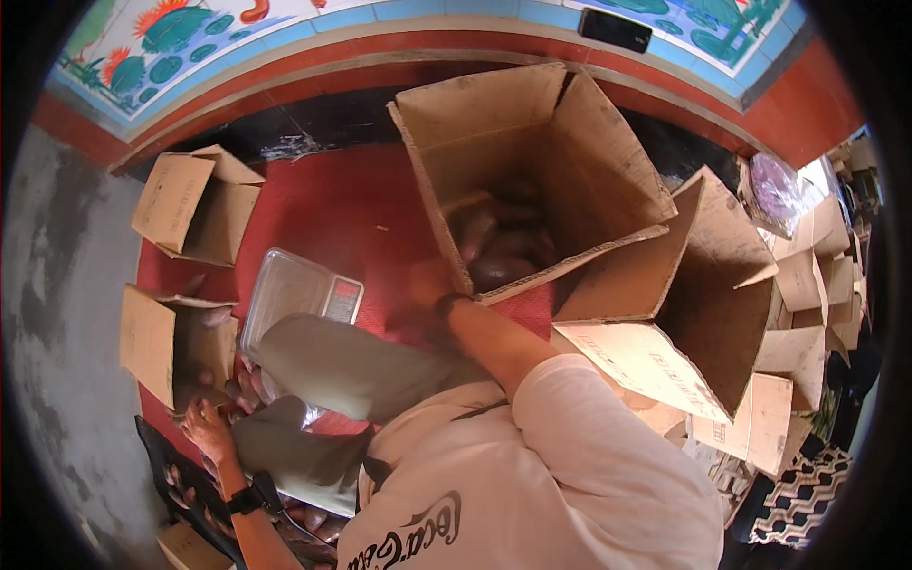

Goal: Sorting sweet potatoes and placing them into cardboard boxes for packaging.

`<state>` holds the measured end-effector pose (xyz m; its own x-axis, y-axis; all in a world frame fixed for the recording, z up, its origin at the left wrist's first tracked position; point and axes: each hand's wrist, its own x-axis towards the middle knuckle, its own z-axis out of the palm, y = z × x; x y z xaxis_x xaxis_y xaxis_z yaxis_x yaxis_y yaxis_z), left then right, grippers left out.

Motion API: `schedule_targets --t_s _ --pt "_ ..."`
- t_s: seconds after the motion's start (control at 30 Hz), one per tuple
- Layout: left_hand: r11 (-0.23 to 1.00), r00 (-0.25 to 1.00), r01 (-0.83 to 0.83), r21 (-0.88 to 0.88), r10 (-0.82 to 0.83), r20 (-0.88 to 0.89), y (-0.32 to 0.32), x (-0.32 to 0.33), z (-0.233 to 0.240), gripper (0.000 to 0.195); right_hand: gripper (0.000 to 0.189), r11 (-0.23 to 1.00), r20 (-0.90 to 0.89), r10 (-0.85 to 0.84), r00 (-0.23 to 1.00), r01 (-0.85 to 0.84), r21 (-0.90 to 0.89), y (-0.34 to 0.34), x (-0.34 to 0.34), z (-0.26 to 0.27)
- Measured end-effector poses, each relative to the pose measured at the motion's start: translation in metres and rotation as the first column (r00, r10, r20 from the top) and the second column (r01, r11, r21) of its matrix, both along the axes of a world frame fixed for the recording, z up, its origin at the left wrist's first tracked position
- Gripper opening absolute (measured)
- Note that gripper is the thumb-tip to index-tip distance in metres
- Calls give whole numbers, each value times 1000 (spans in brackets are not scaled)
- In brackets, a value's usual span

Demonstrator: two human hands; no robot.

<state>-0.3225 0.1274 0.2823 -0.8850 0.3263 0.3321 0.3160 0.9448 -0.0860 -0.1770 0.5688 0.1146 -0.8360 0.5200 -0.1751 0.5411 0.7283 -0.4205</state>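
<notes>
My left hand (206, 431), with a black watch on the wrist, is at the near edge of a small open cardboard box (146, 349) on the left. Its fingers are curled beside reddish tubers that look like sweet potatoes (246, 390); whether they grip one is unclear. Blurred by motion, my right hand (426, 288) is low beside the near left corner of a large open cardboard box (470, 149). Several tubers (502, 267) lie at the bottom of that box. Between the hands, a clear plastic tray (285, 288) rests with a digital scale (343, 299), partly behind my knee.
Another small open box (174, 203) stands at the back left on the red mat (328, 192). To the right are a second large carton (641, 356) and a stack of cartons (805, 285). A phone (615, 30) lies by the tiled wall. More tubers (306, 531) lie near my left forearm.
</notes>
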Motion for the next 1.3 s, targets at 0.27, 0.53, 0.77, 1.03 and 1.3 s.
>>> schedule_targets --t_s 0.27,0.53,0.77,1.03,1.3 --pt "999 999 -34 -8 34 6 -5 4 -5 37 22 998 29 1 1000 -3 62 19 8 -24" --pt "986 992 46 160 -27 -120 2 12 -4 24 21 959 141 128 982 -159 234 56 78 -31" --pt "967 997 -35 254 51 -56 5 24 2 25 15 949 169 161 972 -199 245 117 135 -96" --pt "931 988 -98 351 132 -75 -5 41 8 27 29 933 460 245 854 -336 126 115 94 -76" --pt "899 983 -72 433 137 -122 -17 51 13 22 18 887 39 430 902 -430 168 51 -28 17"
